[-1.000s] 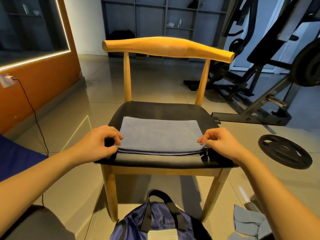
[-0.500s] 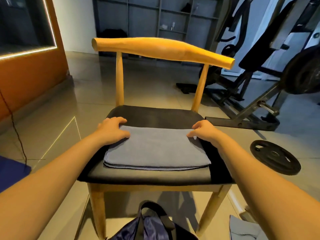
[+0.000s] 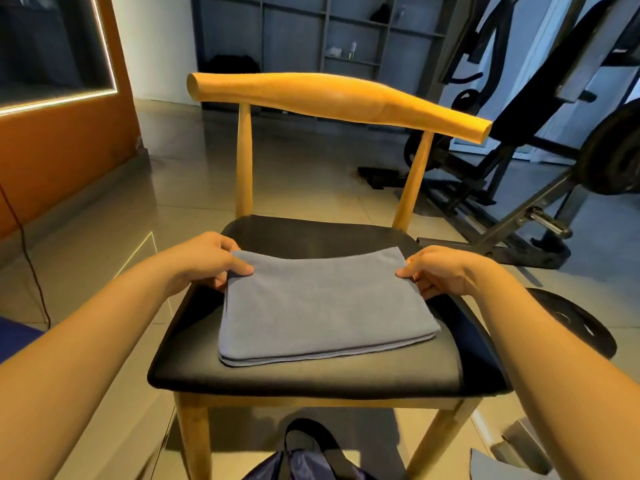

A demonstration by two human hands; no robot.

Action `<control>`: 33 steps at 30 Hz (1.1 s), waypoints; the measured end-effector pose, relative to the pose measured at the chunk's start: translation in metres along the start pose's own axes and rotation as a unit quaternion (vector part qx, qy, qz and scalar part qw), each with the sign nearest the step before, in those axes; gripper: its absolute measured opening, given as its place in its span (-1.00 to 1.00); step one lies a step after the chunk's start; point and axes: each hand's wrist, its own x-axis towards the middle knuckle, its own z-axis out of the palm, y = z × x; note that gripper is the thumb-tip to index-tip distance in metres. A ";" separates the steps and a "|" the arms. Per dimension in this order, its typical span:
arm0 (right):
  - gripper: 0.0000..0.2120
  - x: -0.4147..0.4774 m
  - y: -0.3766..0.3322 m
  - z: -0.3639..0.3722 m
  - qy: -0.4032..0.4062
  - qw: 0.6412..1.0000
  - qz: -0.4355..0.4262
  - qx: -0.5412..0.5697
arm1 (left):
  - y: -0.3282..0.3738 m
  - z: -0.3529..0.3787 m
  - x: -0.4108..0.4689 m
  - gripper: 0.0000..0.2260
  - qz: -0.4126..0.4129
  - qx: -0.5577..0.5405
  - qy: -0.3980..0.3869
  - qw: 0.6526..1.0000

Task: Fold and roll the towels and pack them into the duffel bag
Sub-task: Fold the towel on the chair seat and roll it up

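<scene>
A grey-blue towel (image 3: 322,303), folded into a flat rectangle, lies on the black seat of a wooden chair (image 3: 311,375). My left hand (image 3: 204,261) pinches the towel's far left corner, thumb on top and fingers under the edge. My right hand (image 3: 440,271) pinches the far right corner the same way. The far edge is raised a little off the seat. On the floor under the chair's front edge, the dark blue duffel bag (image 3: 304,462) shows only its top and black strap.
Another grey towel (image 3: 502,467) lies on the floor at the bottom right. A black weight plate (image 3: 585,327) lies on the floor to the right, with a gym machine (image 3: 519,188) behind it. An orange wall with a cable (image 3: 20,216) stands at the left.
Both hands moved from the towel's near corners to its far corners and now pinch them, lifting the far edge slightly. The view has closed in on the chair.
</scene>
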 end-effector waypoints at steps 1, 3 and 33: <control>-0.77 0.007 -0.005 0.000 0.027 1.000 -0.004 0.009 | -0.001 -0.003 -0.004 -0.85 -0.022 -0.022 -0.009 0.999; -0.83 0.022 -0.019 0.004 0.089 0.996 -0.027 0.002 | -0.003 -0.006 -0.015 -0.87 -0.062 -0.055 -0.045 0.996; -0.84 -0.110 0.029 0.155 0.082 0.859 -0.392 -0.319 | -0.019 0.027 -0.056 -0.96 0.241 0.146 -0.064 0.957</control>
